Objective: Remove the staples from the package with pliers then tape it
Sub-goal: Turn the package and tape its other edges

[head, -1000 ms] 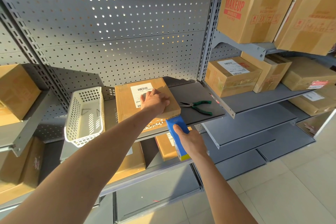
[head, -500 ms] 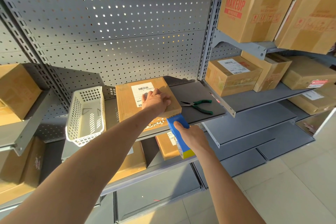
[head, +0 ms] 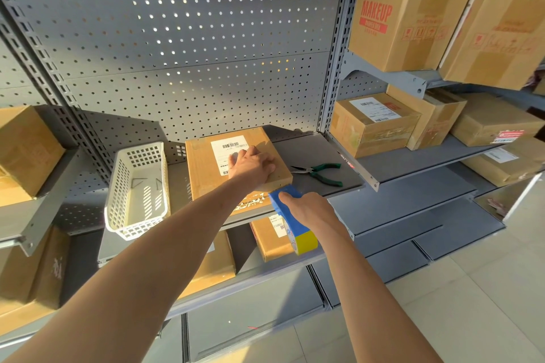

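Package (head: 206,168): flat cardboard box with a white barcode label on top, lying on the grey shelf (head: 309,153), directly under the left hand (head: 252,166). Near edge of package projecting slightly past the shelf front, printed side facing down and forward.

Left hand: laid palm-down on the right near part of the package top, fingers spread and mostly straight, partly covering the label; pressing, not gripping.

Right hand (head: 306,209): just below and right of the left hand, in front of the shelf edge, fingers curled round a tape dispenser (head: 290,219). Dispenser blue with a yellow lower end, upper end touching or almost touching the near right corner of the package; exact contact not discernible.

Pliers (head: 320,172): green handles, lying flat on the shelf just right of the left hand and beyond the right hand, apart from the package, tip pointing toward the package.

White plastic basket (head: 137,188): on the same shelf, left of the left forearm, just beside the package, holding a few small bent metal pieces.

More cardboard boxes: on shelves well right of the right hand, one marked MAKEUP (head: 395,18) higher up; others below both forearms and far left.
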`<move>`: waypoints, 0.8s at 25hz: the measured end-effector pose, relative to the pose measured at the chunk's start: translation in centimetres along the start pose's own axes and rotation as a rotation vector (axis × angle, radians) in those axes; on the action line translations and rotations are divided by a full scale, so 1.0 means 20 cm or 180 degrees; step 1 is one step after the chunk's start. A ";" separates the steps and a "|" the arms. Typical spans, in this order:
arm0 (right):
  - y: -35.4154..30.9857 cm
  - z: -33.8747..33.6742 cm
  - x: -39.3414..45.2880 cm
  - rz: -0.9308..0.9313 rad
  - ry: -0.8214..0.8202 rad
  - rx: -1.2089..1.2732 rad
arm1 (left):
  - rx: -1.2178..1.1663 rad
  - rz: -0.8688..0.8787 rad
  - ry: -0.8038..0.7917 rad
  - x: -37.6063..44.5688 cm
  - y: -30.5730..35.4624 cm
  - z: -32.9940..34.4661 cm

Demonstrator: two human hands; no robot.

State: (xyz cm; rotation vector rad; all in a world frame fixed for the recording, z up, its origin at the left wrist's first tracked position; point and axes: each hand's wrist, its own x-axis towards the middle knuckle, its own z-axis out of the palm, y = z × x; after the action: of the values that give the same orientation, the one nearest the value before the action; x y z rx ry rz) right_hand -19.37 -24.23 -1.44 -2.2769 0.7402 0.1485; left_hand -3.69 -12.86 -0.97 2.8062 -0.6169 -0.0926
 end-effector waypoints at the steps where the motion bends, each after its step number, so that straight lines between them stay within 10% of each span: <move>1: 0.00 0.00 0.00 -0.0024 0.0025 -0.0037 | 0.0000 0.0002 0.0000 0.00 0.00 0.00; 20: -0.04 -0.04 -0.05 -0.0048 0.0256 -0.0307 | -0.0012 0.0036 0.0011 0.00 -0.01 0.01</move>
State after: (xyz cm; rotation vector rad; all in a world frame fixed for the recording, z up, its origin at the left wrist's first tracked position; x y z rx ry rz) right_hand -19.89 -23.83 0.02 -2.3914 0.7721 0.0875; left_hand -3.60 -12.80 -1.11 2.7984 -0.6311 -0.0868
